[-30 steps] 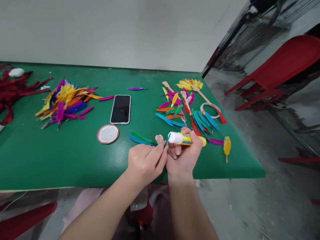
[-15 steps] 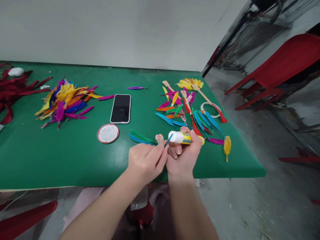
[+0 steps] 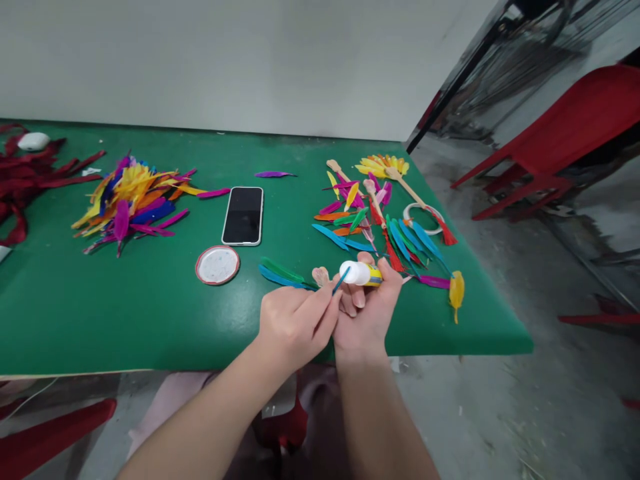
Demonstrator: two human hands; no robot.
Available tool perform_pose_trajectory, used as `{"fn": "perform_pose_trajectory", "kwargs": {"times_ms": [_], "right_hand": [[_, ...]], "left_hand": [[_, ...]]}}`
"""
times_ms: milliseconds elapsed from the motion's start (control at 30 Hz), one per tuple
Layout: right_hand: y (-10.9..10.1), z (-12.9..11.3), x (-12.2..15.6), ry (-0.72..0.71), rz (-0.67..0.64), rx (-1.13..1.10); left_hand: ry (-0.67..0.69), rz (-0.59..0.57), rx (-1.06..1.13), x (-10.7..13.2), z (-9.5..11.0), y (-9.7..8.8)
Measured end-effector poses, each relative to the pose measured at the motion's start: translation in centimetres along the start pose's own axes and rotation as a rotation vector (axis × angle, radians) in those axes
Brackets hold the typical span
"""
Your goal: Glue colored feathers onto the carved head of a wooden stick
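A green table (image 3: 150, 307) spans the view, with a red chair (image 3: 575, 127) beyond its right end. Dark red strips (image 3: 30, 175) spread over the far left of the table, and beside them lies a heap of mixed feathers (image 3: 137, 200), mostly yellow, orange, purple and blue. Toward the right end, loose coloured feathers (image 3: 345, 220) lie among tasselled wooden sticks (image 3: 405, 187).

Near the front edge, the left hand (image 3: 295, 320) and right hand (image 3: 367, 307) meet. The right grip is curled around a white-and-yellow tube (image 3: 359, 273), its white end toward the left hand. The left grip pinches a thin blue strip (image 3: 342, 281) that crosses in front of that white end; whether they touch, I cannot tell.

A dark-screened phone (image 3: 243, 217) lies left of the hands, with a round red-rimmed lid (image 3: 217, 265) just in front of it. A pale wooden tip (image 3: 320, 275) shows behind the left fingers, next to green and blue feathers (image 3: 280, 277). One purple feather (image 3: 275, 175) lies behind the phone.
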State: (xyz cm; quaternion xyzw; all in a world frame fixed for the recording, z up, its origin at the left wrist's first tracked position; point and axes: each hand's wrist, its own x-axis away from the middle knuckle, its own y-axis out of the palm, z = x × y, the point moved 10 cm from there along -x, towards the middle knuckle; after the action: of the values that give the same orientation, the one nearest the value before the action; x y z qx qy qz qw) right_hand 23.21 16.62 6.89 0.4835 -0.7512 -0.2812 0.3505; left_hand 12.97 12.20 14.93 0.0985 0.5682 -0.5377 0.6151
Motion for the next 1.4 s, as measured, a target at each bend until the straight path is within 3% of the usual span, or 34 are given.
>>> {"fn": "perform_pose_trajectory", "kwargs": {"times_ms": [1133,1400], "right_hand": [[-0.23,0.0,0.26,0.013,0.027,0.005],[0.38,-0.01,0.43,0.019,-0.044,0.004]], "left_hand": [[-0.015,-0.011,0.045,-0.03,-0.02,0.08],[-0.048,-0.035,0.105,-0.59,-0.6,-0.13]]}}
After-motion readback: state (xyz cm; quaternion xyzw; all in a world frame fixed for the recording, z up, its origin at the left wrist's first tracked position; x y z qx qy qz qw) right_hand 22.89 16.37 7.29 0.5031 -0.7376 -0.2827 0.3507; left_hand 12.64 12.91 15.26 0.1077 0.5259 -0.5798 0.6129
